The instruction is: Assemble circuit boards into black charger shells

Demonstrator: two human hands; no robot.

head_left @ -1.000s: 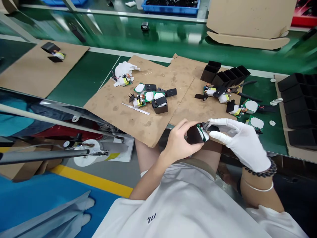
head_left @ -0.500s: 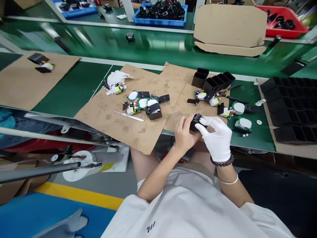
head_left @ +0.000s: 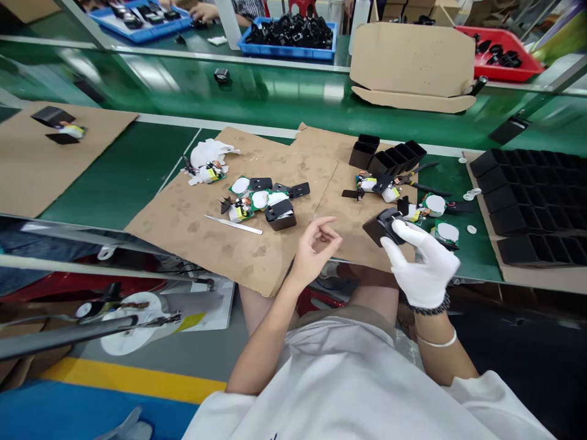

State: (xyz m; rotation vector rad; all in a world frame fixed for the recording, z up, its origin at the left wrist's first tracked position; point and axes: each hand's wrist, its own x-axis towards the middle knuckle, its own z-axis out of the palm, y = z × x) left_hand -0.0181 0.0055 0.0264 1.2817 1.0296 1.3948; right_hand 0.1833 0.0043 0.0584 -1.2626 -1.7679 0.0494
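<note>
My right hand (head_left: pixel 424 263), in a white glove, grips a black plastic charger housing (head_left: pixel 383 225) over the front edge of the brown cardboard sheet (head_left: pixel 229 244). My bare left hand (head_left: pixel 314 247) hovers just left of it, fingers curled loosely with thumb near the fingertips, holding nothing. Green circuit boards with white pads and black covers (head_left: pixel 266 198) lie in a cluster on the cardboard ahead of my left hand. More boards (head_left: pixel 435 205) lie to the right by a row of empty black housings (head_left: pixel 389 156). Metal tweezers (head_left: pixel 233 225) rest on the cardboard.
Trays of black housings (head_left: pixel 532 201) fill the right side. A green conveyor belt (head_left: pixel 275 85) runs behind, carrying a folded cardboard box (head_left: pixel 413 61). Blue bins (head_left: pixel 288 33) and a red bin (head_left: pixel 502 46) stand beyond, where another person's hand (head_left: pixel 204 11) works. A second cardboard sheet (head_left: pixel 41 153) lies far left.
My left hand has let go of the black housing and drawn back left. My right hand now holds the housing alone and has moved it right.
</note>
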